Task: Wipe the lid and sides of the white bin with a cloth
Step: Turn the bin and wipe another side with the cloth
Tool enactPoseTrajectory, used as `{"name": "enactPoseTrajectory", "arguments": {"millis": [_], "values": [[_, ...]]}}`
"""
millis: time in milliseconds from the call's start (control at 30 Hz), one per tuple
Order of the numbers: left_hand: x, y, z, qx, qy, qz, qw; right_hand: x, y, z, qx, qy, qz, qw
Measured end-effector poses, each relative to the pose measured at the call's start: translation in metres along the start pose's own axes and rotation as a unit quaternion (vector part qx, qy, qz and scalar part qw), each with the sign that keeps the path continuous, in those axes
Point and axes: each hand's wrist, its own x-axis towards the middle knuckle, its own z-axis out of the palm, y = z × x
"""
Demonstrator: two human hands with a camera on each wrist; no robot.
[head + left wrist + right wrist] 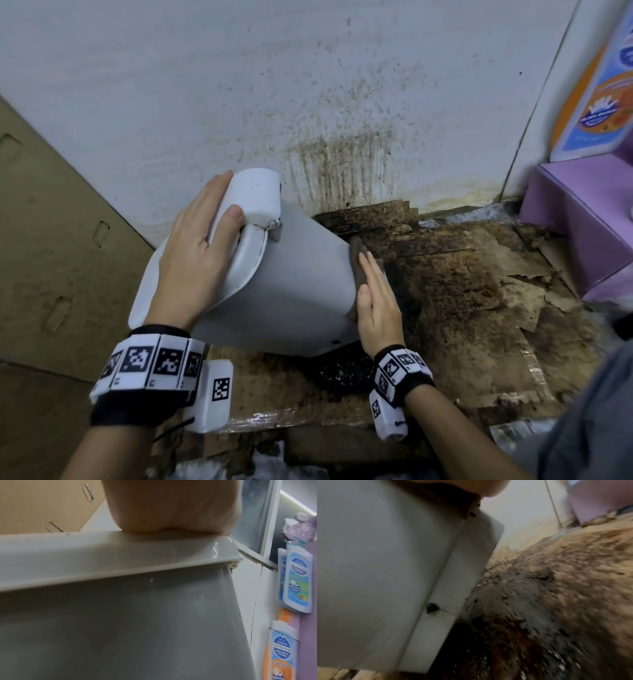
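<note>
The white bin [294, 274] is tilted, its top leaning toward the left. My left hand [195, 246] grips the raised flap of the lid [253, 192], thumb in front and fingers behind. My right hand [376, 301] lies flat with straight fingers and presses a brown cloth [358, 260] against the bin's right side. The left wrist view shows the lid rim [102, 555] above the bin wall [120, 628], with my palm [171, 507] resting on top. In the blurred right wrist view, the cloth [458, 503] is squeezed between my hand and the bin side [376, 561].
The wall [342, 154] behind the bin is streaked with dark stains. Soiled, torn cardboard [462, 291] covers the floor, with a black patch [342, 373] under the bin's base. A purple display stand [582, 219] is at the right and a tan cabinet [51, 240] at the left.
</note>
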Motion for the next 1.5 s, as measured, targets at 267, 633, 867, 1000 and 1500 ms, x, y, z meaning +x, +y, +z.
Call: {"name": "enactPoseTrajectory", "arguments": {"millis": [267,633,867,1000,1500], "values": [[-0.001,0.003,0.002,0.006,0.001,0.0,1.0,-0.012,0.031,0.002,0.037,0.013,0.082,0.996],[-0.001,0.002,0.002,0.015,0.002,-0.007,1.0,-0.004,-0.019,0.02,0.031,0.092,0.058,0.994],[0.002,-0.002,0.0,-0.001,0.006,-0.005,1.0,0.008,-0.123,0.025,0.054,0.04,-0.045,0.997],[0.001,-0.007,-0.002,-0.009,0.004,0.003,1.0,0.009,-0.133,0.023,0.035,0.014,-0.091,0.995],[0.003,-0.008,-0.003,-0.023,0.008,-0.015,1.0,-0.026,-0.01,0.011,-0.079,0.004,-0.07,0.994]]}}
